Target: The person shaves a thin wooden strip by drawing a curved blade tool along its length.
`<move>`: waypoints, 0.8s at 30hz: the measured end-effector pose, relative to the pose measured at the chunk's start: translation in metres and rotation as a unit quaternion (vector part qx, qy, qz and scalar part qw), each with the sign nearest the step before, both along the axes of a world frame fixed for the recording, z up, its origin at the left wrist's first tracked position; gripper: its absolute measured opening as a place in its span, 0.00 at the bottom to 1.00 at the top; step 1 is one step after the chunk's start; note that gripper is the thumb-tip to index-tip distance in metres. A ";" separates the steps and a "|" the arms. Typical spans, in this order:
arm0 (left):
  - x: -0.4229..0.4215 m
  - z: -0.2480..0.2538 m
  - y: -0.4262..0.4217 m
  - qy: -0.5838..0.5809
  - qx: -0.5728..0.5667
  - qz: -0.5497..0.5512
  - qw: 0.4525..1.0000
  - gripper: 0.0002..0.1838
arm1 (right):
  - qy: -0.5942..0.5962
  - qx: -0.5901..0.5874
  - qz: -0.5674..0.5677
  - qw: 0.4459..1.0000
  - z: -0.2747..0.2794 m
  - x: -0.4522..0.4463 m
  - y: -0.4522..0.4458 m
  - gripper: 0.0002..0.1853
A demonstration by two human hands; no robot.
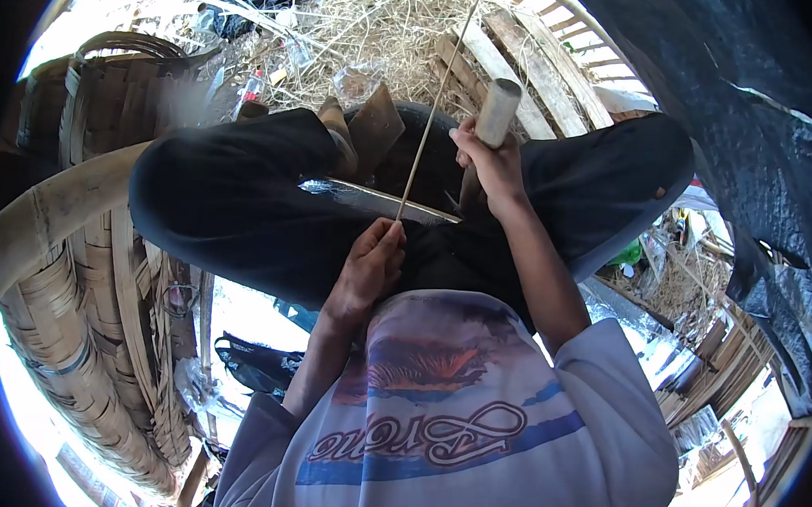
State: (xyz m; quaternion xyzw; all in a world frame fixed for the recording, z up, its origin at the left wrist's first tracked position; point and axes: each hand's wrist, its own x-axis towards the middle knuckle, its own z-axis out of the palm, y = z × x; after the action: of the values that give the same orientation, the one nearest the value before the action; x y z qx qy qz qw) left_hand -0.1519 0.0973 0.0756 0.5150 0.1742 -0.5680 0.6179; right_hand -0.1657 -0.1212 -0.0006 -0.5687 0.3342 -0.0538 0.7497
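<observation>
My left hand (373,263) is closed near my lap, pinching the lower end of a long thin bamboo strip (428,126). The strip slants up and away past the top edge of the view. To its right, my right hand (495,166) wraps round a tool with a thick, pale, round handle (499,113). The handle's butt points up toward me; the tool's lower part is mostly hidden below my fist. Between my legs a narrow shiny strip (390,200) lies across, near the bamboo's lower end. A brown flat pointed piece (376,128) stands beyond it.
My crossed legs in dark trousers (234,199) frame the work. Large woven bamboo baskets (62,327) stand at left, with a thick curved pole (59,208) across them. Straw and shavings (372,31) cover the ground ahead, beside wooden planks (526,67). Dark plastic sheeting (752,134) hangs at right.
</observation>
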 end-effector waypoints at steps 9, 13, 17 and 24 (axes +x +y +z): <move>0.001 0.015 0.006 -0.009 -0.030 -0.034 0.999 0.12 | 0.068 -0.006 0.051 0.996 -0.007 0.013 0.007 0.11; -0.005 0.026 0.015 0.002 -0.016 -0.035 0.999 0.12 | 0.062 -0.011 0.064 0.996 -0.015 0.018 0.003 0.11; -0.015 0.031 0.031 -0.006 -0.035 -0.020 0.999 0.12 | 0.015 0.045 0.015 0.999 -0.019 0.025 0.000 0.11; -0.025 0.055 0.064 -0.031 0.042 -0.093 0.994 0.14 | 0.033 0.059 0.007 0.998 -0.014 0.029 -0.003 0.09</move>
State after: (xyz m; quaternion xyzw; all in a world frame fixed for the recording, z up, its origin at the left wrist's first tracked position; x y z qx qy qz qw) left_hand -0.1765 0.1616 0.1303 0.5720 0.1296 -0.5988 0.5454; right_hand -0.1365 -0.1246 -0.0146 -0.5271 0.3578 -0.0099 0.7707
